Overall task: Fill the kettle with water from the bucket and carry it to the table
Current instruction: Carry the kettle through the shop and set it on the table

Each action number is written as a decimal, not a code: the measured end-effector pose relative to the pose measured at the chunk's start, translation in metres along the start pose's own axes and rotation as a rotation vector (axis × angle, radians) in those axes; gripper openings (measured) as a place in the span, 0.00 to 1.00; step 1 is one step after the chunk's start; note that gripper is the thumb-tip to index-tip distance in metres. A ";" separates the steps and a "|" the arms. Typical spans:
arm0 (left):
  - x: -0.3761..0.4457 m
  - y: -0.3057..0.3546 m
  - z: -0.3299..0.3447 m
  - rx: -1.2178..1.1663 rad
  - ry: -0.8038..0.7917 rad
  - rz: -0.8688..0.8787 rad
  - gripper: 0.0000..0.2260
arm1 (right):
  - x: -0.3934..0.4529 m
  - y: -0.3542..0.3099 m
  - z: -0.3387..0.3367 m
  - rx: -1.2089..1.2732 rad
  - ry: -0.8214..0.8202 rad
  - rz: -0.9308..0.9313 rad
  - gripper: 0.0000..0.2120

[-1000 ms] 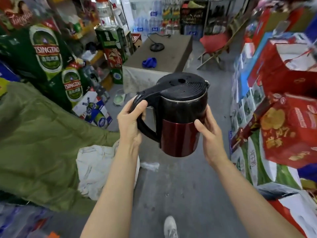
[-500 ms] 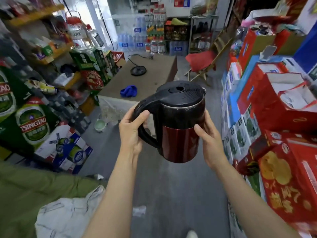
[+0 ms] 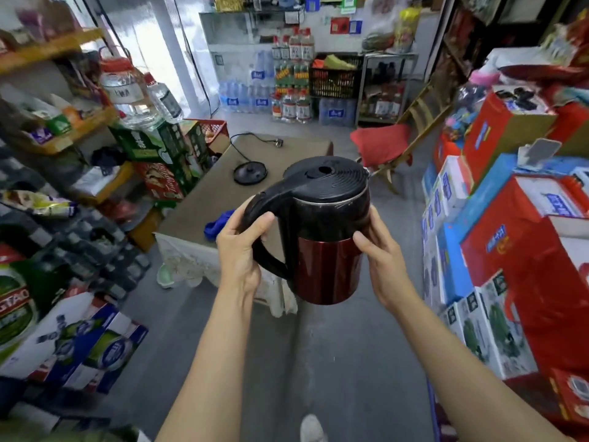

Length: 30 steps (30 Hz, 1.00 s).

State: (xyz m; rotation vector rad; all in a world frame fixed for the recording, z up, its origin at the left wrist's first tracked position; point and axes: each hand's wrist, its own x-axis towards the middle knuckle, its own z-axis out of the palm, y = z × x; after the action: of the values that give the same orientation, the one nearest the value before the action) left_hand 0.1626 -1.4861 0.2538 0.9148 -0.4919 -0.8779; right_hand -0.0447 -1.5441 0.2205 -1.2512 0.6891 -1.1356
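Observation:
A kettle point(image 3: 325, 237) with a black lid, black handle and dark red lower body hangs upright in front of me, lid closed. My left hand point(image 3: 240, 247) is wrapped around its handle. My right hand point(image 3: 381, 260) presses against its right side. Beyond it stands the table point(image 3: 204, 205) with a brown top and a pale cloth at its near end. On the table lie the kettle's round black base point(image 3: 250, 172) with its cord and a blue cloth point(image 3: 218, 225). No bucket is in view.
Stacked red, blue and white cartons point(image 3: 510, 250) line the right side. Beer cases and shelves point(image 3: 63, 218) crowd the left. A red folding chair point(image 3: 382, 148) stands past the table. A grey floor aisle runs between. Water bottle packs stand at the back wall.
The view has advanced toward the table, which is now nearer and larger. The green cover and white sack at the lower left have dropped out of view. Both hands keep their hold.

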 end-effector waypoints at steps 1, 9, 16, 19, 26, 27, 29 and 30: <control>0.019 -0.004 0.003 0.010 0.006 0.000 0.25 | 0.020 0.003 0.000 0.010 -0.013 0.010 0.30; 0.150 -0.029 0.027 0.000 0.035 0.014 0.23 | 0.170 0.031 -0.010 0.047 -0.035 0.094 0.31; 0.260 -0.058 0.052 0.019 0.116 0.077 0.21 | 0.298 0.061 -0.028 0.075 -0.122 0.152 0.34; 0.302 -0.072 0.062 0.021 0.140 0.106 0.18 | 0.353 0.068 -0.035 0.096 -0.182 0.168 0.35; 0.391 -0.095 0.068 0.023 0.246 0.160 0.16 | 0.465 0.097 -0.031 0.094 -0.302 0.217 0.35; 0.403 -0.097 0.066 0.024 0.256 0.171 0.15 | 0.479 0.102 -0.028 0.087 -0.319 0.223 0.34; 0.424 -0.100 0.063 0.028 0.284 0.189 0.16 | 0.508 0.113 -0.020 0.082 -0.338 0.249 0.33; 0.435 -0.101 0.061 0.035 0.303 0.195 0.17 | 0.521 0.118 -0.015 0.074 -0.351 0.258 0.33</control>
State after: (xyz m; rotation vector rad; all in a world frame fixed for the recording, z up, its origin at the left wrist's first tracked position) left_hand 0.3225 -1.9046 0.2064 0.9936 -0.3276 -0.5428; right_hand 0.1497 -2.0409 0.1918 -1.2197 0.5196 -0.7012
